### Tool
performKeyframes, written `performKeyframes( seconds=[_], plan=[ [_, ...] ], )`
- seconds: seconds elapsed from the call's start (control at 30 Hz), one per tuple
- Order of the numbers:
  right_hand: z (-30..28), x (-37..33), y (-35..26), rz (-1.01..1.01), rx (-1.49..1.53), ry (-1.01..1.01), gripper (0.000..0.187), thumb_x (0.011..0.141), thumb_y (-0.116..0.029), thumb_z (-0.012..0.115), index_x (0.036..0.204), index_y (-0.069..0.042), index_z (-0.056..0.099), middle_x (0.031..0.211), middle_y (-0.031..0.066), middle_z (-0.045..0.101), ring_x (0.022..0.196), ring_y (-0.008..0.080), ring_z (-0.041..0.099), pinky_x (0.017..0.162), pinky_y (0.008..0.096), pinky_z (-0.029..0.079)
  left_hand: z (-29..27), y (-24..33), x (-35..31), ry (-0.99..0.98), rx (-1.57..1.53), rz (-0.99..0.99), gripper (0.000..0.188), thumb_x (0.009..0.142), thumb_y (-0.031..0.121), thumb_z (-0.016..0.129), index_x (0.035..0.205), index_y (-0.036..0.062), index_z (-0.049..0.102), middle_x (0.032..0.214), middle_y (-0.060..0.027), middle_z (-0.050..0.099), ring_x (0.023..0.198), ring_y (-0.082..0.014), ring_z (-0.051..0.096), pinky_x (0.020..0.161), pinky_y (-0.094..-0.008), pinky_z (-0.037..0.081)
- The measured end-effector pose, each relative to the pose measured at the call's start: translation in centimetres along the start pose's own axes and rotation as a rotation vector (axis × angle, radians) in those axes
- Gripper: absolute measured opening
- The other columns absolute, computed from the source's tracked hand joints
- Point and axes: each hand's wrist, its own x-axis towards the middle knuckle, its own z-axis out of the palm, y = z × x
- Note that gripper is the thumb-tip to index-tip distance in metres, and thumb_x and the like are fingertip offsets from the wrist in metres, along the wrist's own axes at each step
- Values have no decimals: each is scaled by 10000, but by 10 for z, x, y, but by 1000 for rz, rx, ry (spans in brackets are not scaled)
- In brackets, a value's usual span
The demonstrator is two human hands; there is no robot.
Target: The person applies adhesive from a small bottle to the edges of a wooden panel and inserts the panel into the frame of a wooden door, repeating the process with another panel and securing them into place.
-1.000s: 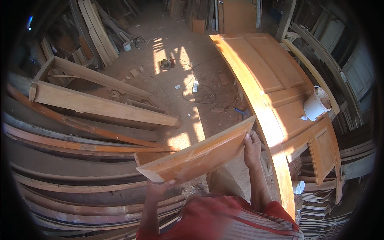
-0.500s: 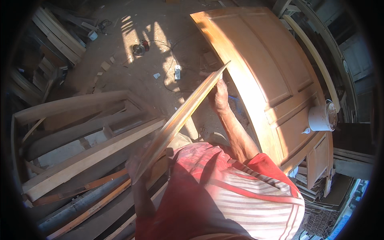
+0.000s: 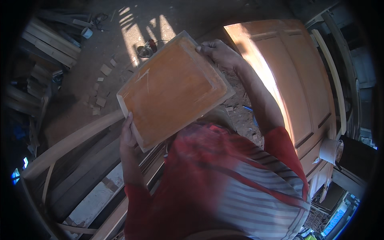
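Observation:
A flat rectangular wooden panel (image 3: 170, 90), orange-brown with a paler bevelled border, is held up in front of me with its broad face toward me. A pale scratch-like mark shows on that face. My left hand (image 3: 127, 132) grips the panel's near left edge, thumb on the border and other fingers hidden behind it. My right hand (image 3: 220, 53) pinches the far right edge, with its thumb on the border near the top corner. Both hands are closed on the panel, which is raised off everything else.
To the right lies a large panelled wooden door (image 3: 294, 72) with a white bucket (image 3: 330, 151) on it. A curved wooden frame (image 3: 76, 146) stands at left. On the floor beyond are a power tool (image 3: 147, 49) and several wood offcuts (image 3: 106, 70). Boards (image 3: 52, 44) are stacked at far left.
The panel has turned from nearly edge-on to broad face toward me. My left hand has risen from low down, and my right hand has moved up along the edge.

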Motion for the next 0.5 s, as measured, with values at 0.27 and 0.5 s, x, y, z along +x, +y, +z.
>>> performKeyframes(
  seconds=[0.27,0.5],
  plan=[
    [-4,168,20,186,311,2,326,973,-190,654,1152,80,700,1049,145,712,886,211,704,739,362,577,-20,52,147,43,128,-303,620,1056,422,558,1508,11,452,1438,-115,583,1291,-209,582,1093,-340,448],
    [-56,276,20,371,482,7,310,970,-177,606,1147,60,698,1026,163,724,915,206,713,759,347,592,31,100,253,84,508,-222,502,1073,394,528,1405,19,558,1208,-87,668,1067,-173,653,903,-292,514]
  ],
)
